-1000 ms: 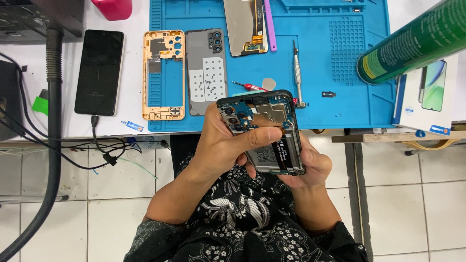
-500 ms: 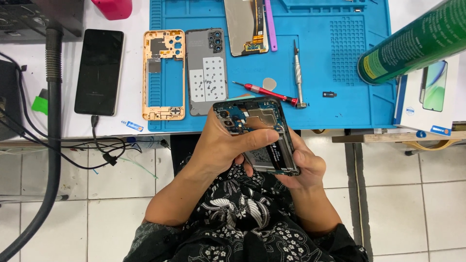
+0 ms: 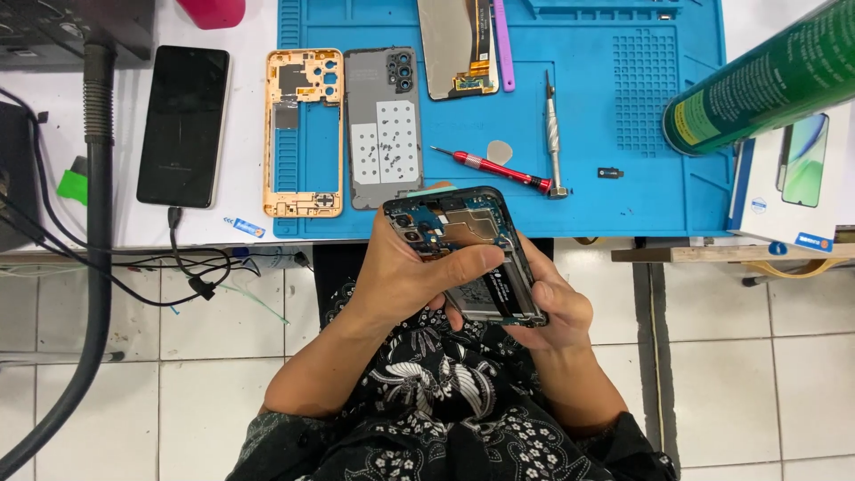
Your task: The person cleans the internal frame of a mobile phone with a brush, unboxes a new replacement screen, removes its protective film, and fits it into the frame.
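A: Surface?

B: White tabletop [image 3: 240, 107] with a blue work mat [image 3: 623, 191] laid along its near edge. Pale tiled floor [image 3: 160, 356] below; black cables [image 3: 116, 267] hang off the near edge at left.

A: The hands?

B: Both hold an opened phone [image 3: 463, 254], back cover off, circuit board and battery showing, just off the near edge, over the lap. Left hand [image 3: 405, 272] fingers clasp its top half, thumb across the middle. Right hand [image 3: 548, 307] cradles the lower end, fingers curled around it.

A: On the mat?

B: Orange frame [image 3: 303, 134], grey back cover [image 3: 383, 125], red screwdriver [image 3: 490, 169], silver tool [image 3: 552, 134]. A dark phone [image 3: 183, 125] lies left of the mat, a green can [image 3: 766, 80] at the right edge.
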